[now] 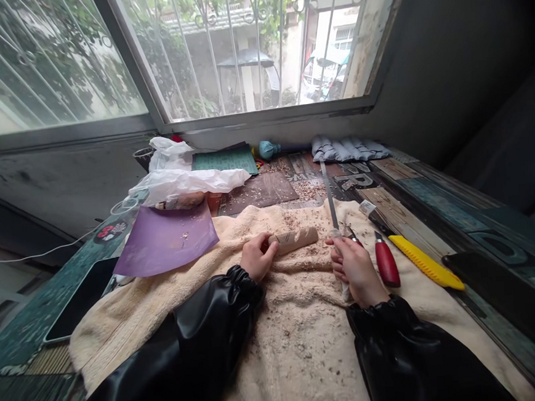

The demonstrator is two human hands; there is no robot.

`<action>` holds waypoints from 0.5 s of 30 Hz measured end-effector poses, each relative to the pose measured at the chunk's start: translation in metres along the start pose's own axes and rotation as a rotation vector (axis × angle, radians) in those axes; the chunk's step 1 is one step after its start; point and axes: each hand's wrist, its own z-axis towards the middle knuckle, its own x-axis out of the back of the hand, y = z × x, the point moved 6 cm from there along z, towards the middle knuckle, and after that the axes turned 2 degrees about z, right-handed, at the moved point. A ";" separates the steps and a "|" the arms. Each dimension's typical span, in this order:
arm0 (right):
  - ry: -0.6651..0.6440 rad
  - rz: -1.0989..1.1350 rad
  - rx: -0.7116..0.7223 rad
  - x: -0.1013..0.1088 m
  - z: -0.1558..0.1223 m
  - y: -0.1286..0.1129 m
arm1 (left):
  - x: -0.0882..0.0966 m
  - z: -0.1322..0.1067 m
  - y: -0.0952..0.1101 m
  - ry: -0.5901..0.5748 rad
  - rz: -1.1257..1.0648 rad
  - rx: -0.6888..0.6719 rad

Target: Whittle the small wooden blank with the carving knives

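My left hand [257,258] is closed around the left end of a brown wooden piece [298,240] with carved notches along its top. The piece lies low over a cream towel [301,340] scattered with shavings. In my right hand [357,270] is the pale, wrapped handle of a file [329,195], its long, narrow metal blade pointing away toward the window. The file and the wooden piece are apart. Just right of that hand lies a red-handled carving knife [387,262]. Another tool with a dark tip is partly hidden behind my right fingers.
A yellow-handled tool [425,262] lies at the towel's right edge, near a long dark object [502,296]. To the left are a purple sheet [166,239], a dark tablet-like slab [81,305] and a white plastic bag [192,180]. Green sheets [225,161] and a grey padded bundle [349,148] sit farther back.
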 end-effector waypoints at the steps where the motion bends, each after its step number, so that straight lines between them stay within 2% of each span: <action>1: 0.002 -0.004 0.000 -0.001 0.000 -0.001 | 0.000 0.000 0.000 -0.004 -0.004 -0.002; 11: -0.033 -0.053 0.014 -0.001 0.001 0.002 | -0.001 -0.001 0.007 -0.010 0.035 -0.045; 15: -0.055 -0.149 0.030 -0.001 0.004 0.006 | 0.002 -0.002 0.010 0.004 0.017 -0.051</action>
